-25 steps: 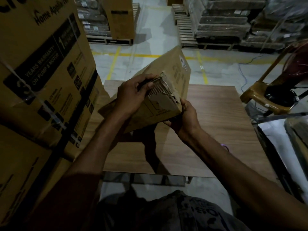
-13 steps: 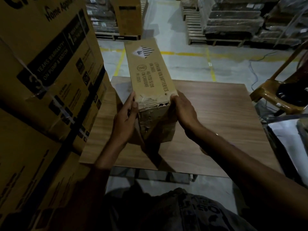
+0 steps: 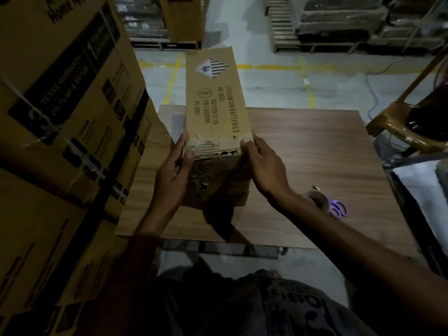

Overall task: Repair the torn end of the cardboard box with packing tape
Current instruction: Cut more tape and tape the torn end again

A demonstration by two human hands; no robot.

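Observation:
A long brown cardboard box (image 3: 214, 100), printed "Lithium ion batteries", lies lengthwise on the wooden table (image 3: 315, 151), its near end facing me. That end is torn, with ragged corrugated board and old shiny tape showing (image 3: 211, 151). My left hand (image 3: 173, 175) presses the left side of the torn end. On the right side, my right hand (image 3: 264, 163) grips the edge, thumb on the top. A roll of packing tape (image 3: 318, 198) and purple-handled scissors (image 3: 338, 207) lie on the table behind my right wrist.
Large printed cartons (image 3: 60, 117) are stacked close at my left, touching the table's edge. A brown plastic chair (image 3: 397, 122) stands to the right, with a white-covered surface (image 3: 421, 187) below it. Pallets of wrapped goods (image 3: 339, 20) line the far floor beyond yellow lines.
The box was turned from a tilted hold in the air to lying flat on the table with its top face up. Both hands shifted to its two near sides.

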